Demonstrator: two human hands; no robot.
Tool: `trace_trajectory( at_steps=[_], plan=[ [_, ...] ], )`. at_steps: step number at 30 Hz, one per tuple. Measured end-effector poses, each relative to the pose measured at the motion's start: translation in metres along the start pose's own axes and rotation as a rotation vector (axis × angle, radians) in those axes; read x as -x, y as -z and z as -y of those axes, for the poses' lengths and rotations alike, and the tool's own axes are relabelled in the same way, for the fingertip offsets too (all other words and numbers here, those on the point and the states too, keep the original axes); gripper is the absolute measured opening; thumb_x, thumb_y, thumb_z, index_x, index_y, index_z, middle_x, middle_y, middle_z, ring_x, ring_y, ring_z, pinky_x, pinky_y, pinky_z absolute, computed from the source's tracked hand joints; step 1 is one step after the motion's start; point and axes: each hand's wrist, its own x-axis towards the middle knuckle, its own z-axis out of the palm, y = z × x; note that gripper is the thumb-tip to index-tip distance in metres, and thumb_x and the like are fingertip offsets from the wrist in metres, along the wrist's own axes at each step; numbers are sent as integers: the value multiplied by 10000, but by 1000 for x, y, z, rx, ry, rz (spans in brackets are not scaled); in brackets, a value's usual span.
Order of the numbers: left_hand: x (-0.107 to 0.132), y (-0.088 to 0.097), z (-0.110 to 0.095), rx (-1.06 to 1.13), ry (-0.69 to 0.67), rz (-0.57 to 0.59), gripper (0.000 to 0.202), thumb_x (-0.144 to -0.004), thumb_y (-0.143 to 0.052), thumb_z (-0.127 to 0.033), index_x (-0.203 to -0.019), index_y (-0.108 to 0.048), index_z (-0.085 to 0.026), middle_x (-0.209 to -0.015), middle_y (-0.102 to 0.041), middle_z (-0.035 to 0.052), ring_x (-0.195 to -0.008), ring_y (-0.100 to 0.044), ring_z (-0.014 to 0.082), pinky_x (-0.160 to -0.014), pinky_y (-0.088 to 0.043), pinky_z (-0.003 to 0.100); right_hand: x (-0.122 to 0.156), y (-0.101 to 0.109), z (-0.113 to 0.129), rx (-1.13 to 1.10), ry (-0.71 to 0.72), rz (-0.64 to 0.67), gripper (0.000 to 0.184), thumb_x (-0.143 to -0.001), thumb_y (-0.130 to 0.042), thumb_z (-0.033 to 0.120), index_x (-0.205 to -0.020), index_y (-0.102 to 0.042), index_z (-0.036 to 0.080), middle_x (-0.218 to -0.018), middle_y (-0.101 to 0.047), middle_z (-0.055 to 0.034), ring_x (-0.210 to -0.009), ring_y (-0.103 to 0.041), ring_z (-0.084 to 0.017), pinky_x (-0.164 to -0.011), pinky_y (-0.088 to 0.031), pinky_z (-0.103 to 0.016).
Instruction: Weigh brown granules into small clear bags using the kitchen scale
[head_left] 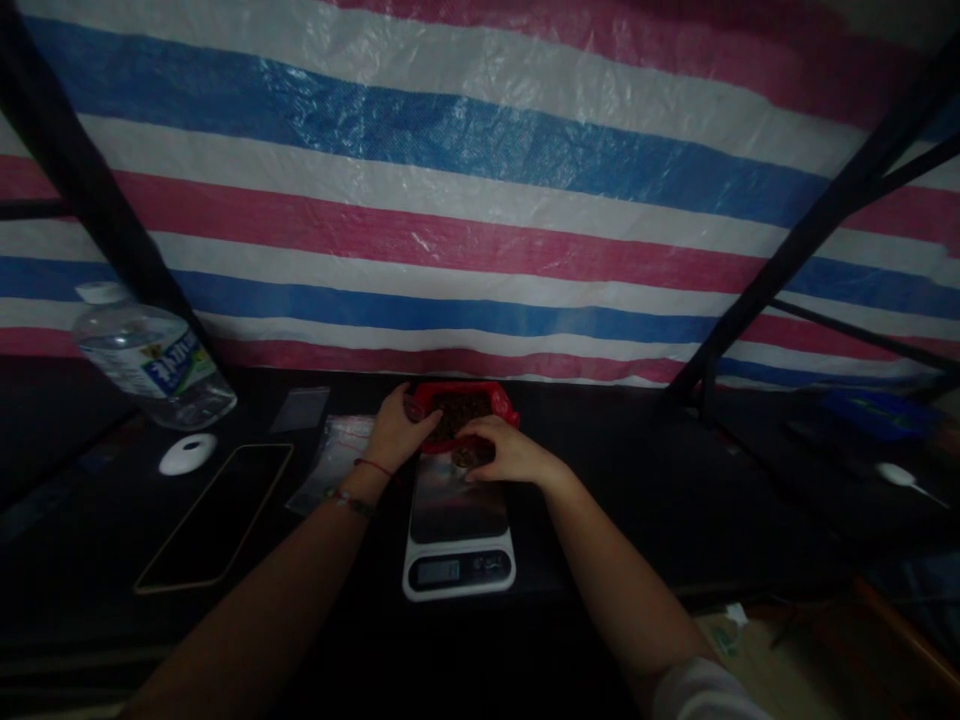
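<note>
A red container (pixel 504 402), perhaps a plastic bag or tray, holds dark brown bits (pixel 465 408) too small to name. It lies at the far end of a kitchen scale (pixel 459 505) with a metal plate and a lit display. My left hand (pixel 401 430) is closed on the container's left edge, thumb over the rim. Over the scale plate, my right hand (pixel 514 452) curls its thumb and fingers around a small round cup (pixel 463 458) with brown bits in it. I cannot tell whether the cup touches the plate.
Left of the scale lie clear plastic bags (pixel 330 460), a phone (pixel 217 520) and a white oval object (pixel 187 454). A water bottle (pixel 154 355) stands behind them. Dark metal posts (pixel 795 235) and a striped sheet (pixel 480 230) bound the black table (pixel 615 500).
</note>
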Motion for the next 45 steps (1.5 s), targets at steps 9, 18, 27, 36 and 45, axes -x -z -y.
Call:
trace_trajectory(
  at_steps=[9,18,27,36,45],
  plan=[
    [1,4,4,-180,-21,106,505,-668,-652,-558,-965,-580,-157,-904,-656,107,-839,-638,249,-749,-497,342,-1,2,-26,94,-50,-431,161,-844,-595,299,-963,-681,233,-983,-674,-56,-978,-584,-209,-918,-432,-383],
    [1,14,-5,-66,25,-77,376,-717,-618,-494,-903,-522,-182,-828,-632,47,-743,-626,199,-674,-490,308,-2,0,-39,149,-86,-552,181,-869,-521,274,-866,-686,200,-871,-676,-59,-872,-597,-202,-852,-454,-351],
    [9,22,-17,27,-178,-230,445,-698,-664,-449,-979,-444,-183,-869,-586,30,-775,-622,177,-738,-511,310,-1,0,-41,183,-119,-606,180,-859,-510,263,-813,-675,207,-835,-668,-55,-836,-591,-205,-830,-451,-350],
    [11,20,-19,-18,-172,-187,502,-669,-690,-470,-1007,-461,-177,-865,-591,33,-780,-627,194,-735,-510,314,-1,1,-38,213,-119,-586,196,-870,-493,283,-832,-672,211,-848,-669,-50,-840,-591,-199,-843,-453,-346],
    [11,20,-25,-96,-233,-72,465,-711,-645,-450,-1071,-547,-173,-988,-636,60,-932,-612,227,-870,-477,332,-2,-1,-34,182,-141,-533,204,-877,-491,272,-847,-680,202,-875,-665,-67,-867,-588,-214,-864,-439,-369]
  ],
)
